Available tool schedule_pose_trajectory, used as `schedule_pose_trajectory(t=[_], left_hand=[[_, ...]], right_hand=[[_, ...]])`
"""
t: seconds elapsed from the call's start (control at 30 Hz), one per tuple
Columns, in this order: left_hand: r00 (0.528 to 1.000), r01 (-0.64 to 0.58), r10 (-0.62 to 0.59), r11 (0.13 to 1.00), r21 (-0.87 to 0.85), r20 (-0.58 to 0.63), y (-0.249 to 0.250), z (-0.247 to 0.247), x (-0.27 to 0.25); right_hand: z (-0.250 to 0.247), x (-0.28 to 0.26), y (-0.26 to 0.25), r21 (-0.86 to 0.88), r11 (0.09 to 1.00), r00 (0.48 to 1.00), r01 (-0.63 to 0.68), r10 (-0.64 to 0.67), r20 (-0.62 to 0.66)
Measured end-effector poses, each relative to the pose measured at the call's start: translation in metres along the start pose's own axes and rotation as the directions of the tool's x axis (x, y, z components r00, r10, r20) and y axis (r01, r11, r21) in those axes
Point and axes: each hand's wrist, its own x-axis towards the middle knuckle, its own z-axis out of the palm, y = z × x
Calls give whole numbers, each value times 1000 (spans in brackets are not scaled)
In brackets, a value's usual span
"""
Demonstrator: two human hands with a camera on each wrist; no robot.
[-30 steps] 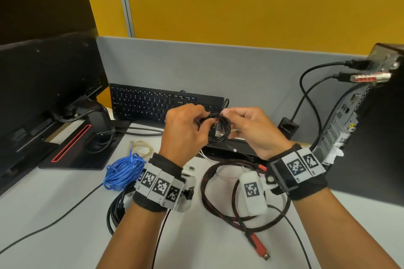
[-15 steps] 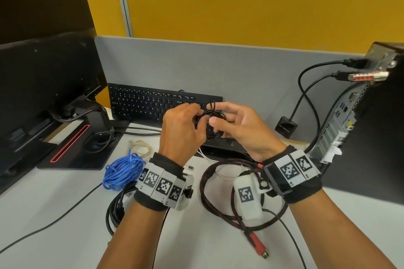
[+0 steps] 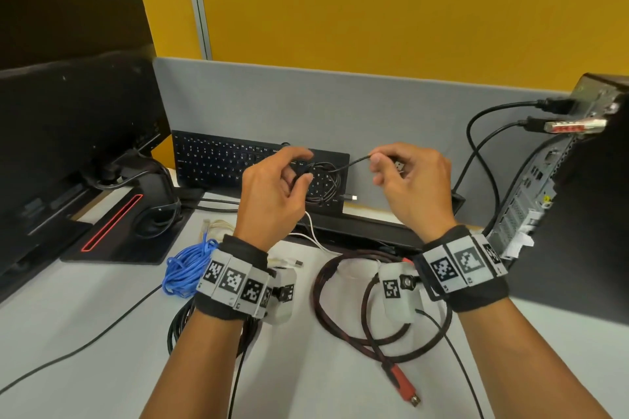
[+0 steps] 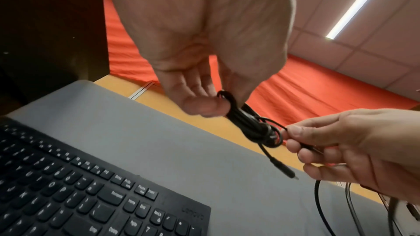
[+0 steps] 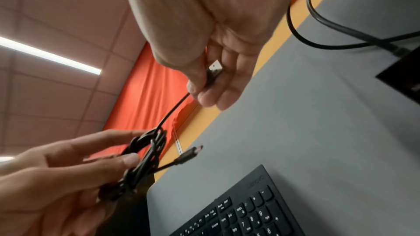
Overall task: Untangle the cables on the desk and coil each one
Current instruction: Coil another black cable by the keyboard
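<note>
A thin black USB cable (image 3: pixel 325 182) is wound into a small coil held above the desk in front of the keyboard. My left hand (image 3: pixel 289 180) pinches the coil (image 4: pixel 247 123) between thumb and fingers. My right hand (image 3: pixel 384 167) pinches the cable's end just behind its USB-A plug (image 5: pixel 214 71), and a short straight length runs from it to the coil. The other small plug (image 3: pixel 350 197) sticks out of the coil to the right. On the desk lie a blue cable bundle (image 3: pixel 185 265), a red-and-black braided cable (image 3: pixel 340 326) and a black cable coil (image 3: pixel 177 326).
A black keyboard (image 3: pixel 221 160) leans against the grey partition (image 3: pixel 340 105). A monitor (image 3: pixel 68 119) on its stand fills the left. A computer tower (image 3: pixel 561 197) with plugged-in cables stands at the right. A thin white cable (image 3: pixel 313 231) and a beige cable (image 3: pixel 218 226) lie behind the blue bundle.
My hands have moved apart: the right hand has pulled the plug end out to the right, away from the coil, which the left hand keeps holding.
</note>
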Motion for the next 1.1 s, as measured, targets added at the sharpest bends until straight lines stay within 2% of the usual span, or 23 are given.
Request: schedule_pose_trajectory(t=[0.07,0.13,0.27,0.47,0.6,0.7,0.77,0.87,0.97,1.03,1.1], left_hand=[[991,-70,61,994,79,117,0,-2,1],[976,-99,68,985,141,208,3,-2,1],[954,-149,88,969,199,285,15,5,-2],[991,-77,69,995,65,116,25,18,-5],[999,-39,39,996,75,13,23,16,-4],[1000,16,-16,1000,25,12,23,20,-5],[997,72,-72,997,-17,36,24,24,-7],[992,121,-118,990,-78,39,26,28,-9],[991,132,-132,982,-135,12,28,26,-8],[992,119,-124,984,-133,-30,29,24,-6],[992,105,-112,989,-105,-65,29,22,-5]], right_hand=[[1,2,-3,-11,999,999,30,-30,-17],[3,2,-7,-39,996,996,83,-84,-23],[7,1,-14,-124,968,968,220,-232,-96],[12,-5,-16,-229,903,909,362,-397,-126],[7,-7,-5,-380,863,890,332,-420,-177],[9,-11,4,-320,907,926,274,-339,-167],[11,-12,7,-243,951,961,192,-233,-151],[13,-9,10,-155,988,998,10,-19,-55],[12,-5,9,119,977,980,-177,163,116],[10,-6,7,337,904,953,-264,190,237],[8,-8,4,432,843,927,-321,185,327]])
